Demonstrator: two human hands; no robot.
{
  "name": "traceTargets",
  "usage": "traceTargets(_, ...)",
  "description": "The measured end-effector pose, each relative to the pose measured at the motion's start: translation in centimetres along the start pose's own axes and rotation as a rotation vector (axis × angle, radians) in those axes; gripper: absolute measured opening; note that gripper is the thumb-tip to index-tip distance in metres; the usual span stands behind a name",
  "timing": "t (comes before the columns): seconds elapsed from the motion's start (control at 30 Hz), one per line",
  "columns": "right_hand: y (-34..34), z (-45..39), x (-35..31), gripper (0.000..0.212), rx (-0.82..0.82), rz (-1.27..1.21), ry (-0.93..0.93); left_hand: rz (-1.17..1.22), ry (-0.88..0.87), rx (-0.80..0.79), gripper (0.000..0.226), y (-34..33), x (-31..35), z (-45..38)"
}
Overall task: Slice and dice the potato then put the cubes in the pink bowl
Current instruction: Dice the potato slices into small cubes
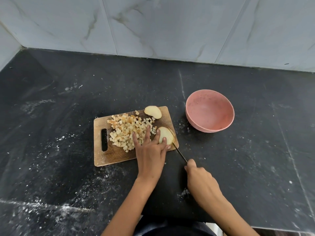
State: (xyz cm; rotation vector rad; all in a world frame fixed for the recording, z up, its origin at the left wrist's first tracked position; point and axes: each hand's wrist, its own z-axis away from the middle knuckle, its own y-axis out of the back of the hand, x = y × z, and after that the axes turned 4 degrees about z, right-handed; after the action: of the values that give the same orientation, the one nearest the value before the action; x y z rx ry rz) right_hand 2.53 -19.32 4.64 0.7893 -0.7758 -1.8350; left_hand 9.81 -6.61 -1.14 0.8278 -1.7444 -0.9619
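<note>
Pale potato half (165, 135) sits cut side down at the right edge of the wooden cutting board (109, 155), a slice parting at its right end. Left hand (150, 150) lies flat, fingers straight and spread, two fingertips pressing the potato. Right hand (200, 180) curls tight around the handle of the knife (179, 153), blade tip in the potato. A heap of diced potato cubes (129, 132), some browned, fills the board's middle; another potato piece (153, 112) rests at the far edge. Pink bowl (210, 114) stands just right on the black countertop (68, 99), speckled white. No writing visible.
</note>
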Motion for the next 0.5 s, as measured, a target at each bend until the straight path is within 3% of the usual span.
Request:
traceTargets(0.27, 0.6, -1.7, -0.5, 0.026, 0.034, -0.284, 0.055, 0.026, 0.0, 0.003, 0.018, 0.0, 0.1, 0.4)
traceTargets(0.5, 1.3, -1.9, -1.1, 0.02, 0.191, -0.314, 0.162, 0.082, 0.002, 0.071, 0.014, 0.2, 0.1, 0.6)
